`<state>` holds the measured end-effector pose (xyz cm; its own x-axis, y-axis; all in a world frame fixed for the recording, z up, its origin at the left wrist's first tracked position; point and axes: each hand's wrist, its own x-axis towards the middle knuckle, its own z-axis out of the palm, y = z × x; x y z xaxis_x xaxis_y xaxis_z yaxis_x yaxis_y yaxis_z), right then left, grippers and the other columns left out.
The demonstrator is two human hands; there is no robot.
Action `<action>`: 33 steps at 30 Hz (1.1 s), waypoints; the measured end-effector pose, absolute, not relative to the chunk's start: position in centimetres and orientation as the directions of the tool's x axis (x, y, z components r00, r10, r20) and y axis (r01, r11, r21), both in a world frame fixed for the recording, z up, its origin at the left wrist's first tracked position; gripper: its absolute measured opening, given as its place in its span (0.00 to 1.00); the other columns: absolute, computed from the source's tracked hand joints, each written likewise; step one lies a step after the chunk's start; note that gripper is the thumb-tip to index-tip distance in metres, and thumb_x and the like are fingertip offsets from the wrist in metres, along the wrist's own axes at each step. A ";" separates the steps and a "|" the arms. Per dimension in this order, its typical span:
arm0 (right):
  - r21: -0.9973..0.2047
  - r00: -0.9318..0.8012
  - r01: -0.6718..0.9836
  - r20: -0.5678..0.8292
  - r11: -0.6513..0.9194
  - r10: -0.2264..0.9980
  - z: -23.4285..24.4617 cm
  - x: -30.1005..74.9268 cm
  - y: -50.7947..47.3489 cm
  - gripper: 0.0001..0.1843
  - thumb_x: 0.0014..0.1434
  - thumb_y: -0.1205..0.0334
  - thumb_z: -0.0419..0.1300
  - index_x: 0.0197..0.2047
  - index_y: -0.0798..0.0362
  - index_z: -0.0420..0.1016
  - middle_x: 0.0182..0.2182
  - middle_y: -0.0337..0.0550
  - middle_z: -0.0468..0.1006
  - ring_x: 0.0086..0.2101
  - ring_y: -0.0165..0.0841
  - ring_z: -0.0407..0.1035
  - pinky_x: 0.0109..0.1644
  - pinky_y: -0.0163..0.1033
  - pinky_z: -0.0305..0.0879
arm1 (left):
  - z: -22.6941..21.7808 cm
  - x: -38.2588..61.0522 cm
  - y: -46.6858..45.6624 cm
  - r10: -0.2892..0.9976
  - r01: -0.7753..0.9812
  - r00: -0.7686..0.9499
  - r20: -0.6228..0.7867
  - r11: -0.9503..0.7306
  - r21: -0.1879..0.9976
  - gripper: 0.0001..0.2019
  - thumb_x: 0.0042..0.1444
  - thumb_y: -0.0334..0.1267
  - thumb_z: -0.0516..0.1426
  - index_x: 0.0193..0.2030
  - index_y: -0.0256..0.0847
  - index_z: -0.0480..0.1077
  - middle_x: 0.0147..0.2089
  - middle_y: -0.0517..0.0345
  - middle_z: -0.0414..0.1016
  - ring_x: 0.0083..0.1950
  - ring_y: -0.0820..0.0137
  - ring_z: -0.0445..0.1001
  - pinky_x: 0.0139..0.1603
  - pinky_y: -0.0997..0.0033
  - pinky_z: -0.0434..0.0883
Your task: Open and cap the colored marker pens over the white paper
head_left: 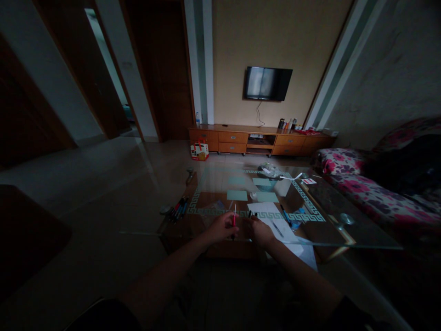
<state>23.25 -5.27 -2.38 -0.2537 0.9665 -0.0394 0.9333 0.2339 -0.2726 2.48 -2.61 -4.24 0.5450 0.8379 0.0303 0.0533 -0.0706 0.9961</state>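
Observation:
Over the near edge of the glass coffee table, my left hand (220, 228) is closed round a slim red pen (234, 221). The pen stands nearly upright, a thin pale tip at its top and a dark lower end below the fingers. Just to its right, my right hand (261, 231) is pinched, with a short black piece (250, 214) at its fingertips; the dim light hides what exactly it is. The hands are slightly apart. Beneath and beyond the right hand lie white paper sheets (265, 210) with a pen (277, 228) on them.
A bunch of pens (179, 210) lies at the left of the glass table (372, 236). A blue pen (285, 215) and a crumpled plastic bag (270, 170) are to the right and farther back. A floral sofa (365, 186) stands right; a TV cabinet (232, 138) lines the wall.

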 end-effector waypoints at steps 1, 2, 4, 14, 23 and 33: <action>-0.273 -0.256 0.933 -0.048 0.234 0.965 -2.5 23.2 -5.3 0.17 0.67 0.60 0.49 0.56 0.46 0.71 0.50 0.49 0.72 0.41 0.35 0.74 0.39 0.36 0.64 | -4.3 2.5 -2.6 0.838 0.047 0.545 0.031 -0.067 0.997 0.27 0.50 0.40 0.65 0.55 0.37 0.64 0.38 0.53 0.75 0.33 0.66 0.78 0.29 0.71 0.72; -0.274 -0.257 0.933 -0.056 0.233 0.965 -2.5 23.2 -5.2 0.17 0.66 0.60 0.50 0.56 0.46 0.71 0.50 0.49 0.73 0.41 0.35 0.74 0.39 0.35 0.64 | -4.3 2.5 -2.6 0.837 0.042 0.547 0.031 -0.065 0.997 0.26 0.50 0.40 0.65 0.55 0.37 0.64 0.37 0.54 0.75 0.33 0.67 0.78 0.30 0.71 0.72; -0.276 -0.254 0.933 -0.052 0.230 0.966 -2.7 23.2 -5.3 0.17 0.66 0.61 0.51 0.56 0.47 0.71 0.49 0.49 0.73 0.41 0.36 0.74 0.39 0.35 0.63 | -4.4 2.5 -2.6 0.836 0.036 0.548 0.035 -0.066 0.997 0.26 0.50 0.40 0.65 0.55 0.38 0.64 0.37 0.54 0.75 0.33 0.67 0.78 0.30 0.72 0.72; -0.270 -0.240 0.937 -0.028 0.224 0.970 -2.5 23.1 -5.4 0.12 0.66 0.61 0.50 0.46 0.51 0.75 0.46 0.48 0.74 0.41 0.35 0.73 0.40 0.35 0.62 | -4.2 2.5 -2.6 0.837 0.055 0.546 0.035 -0.077 0.996 0.25 0.51 0.39 0.64 0.54 0.37 0.64 0.36 0.54 0.75 0.34 0.66 0.78 0.29 0.73 0.71; -0.327 -0.255 0.913 0.005 0.242 0.967 -3.1 23.2 -5.0 0.09 0.62 0.63 0.55 0.44 0.51 0.73 0.44 0.46 0.75 0.41 0.34 0.72 0.40 0.34 0.60 | -4.3 2.5 -2.6 0.831 0.032 0.555 0.041 -0.070 0.997 0.26 0.50 0.41 0.65 0.54 0.39 0.64 0.38 0.54 0.75 0.34 0.67 0.78 0.29 0.72 0.72; -0.660 -0.186 0.698 0.207 0.278 0.960 -3.9 23.0 -4.2 0.04 0.57 0.63 0.58 0.35 0.54 0.73 0.32 0.43 0.78 0.33 0.32 0.71 0.39 0.35 0.63 | -4.6 2.3 -2.4 0.823 0.059 0.566 0.054 -0.106 0.993 0.24 0.50 0.38 0.66 0.53 0.38 0.66 0.38 0.53 0.76 0.36 0.68 0.77 0.33 0.73 0.72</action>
<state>22.99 -4.19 -3.92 -0.1863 0.9605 0.2069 0.6981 0.2776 -0.6600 2.33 -2.37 -4.60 0.5661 0.8225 0.0541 0.0594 -0.1062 0.9926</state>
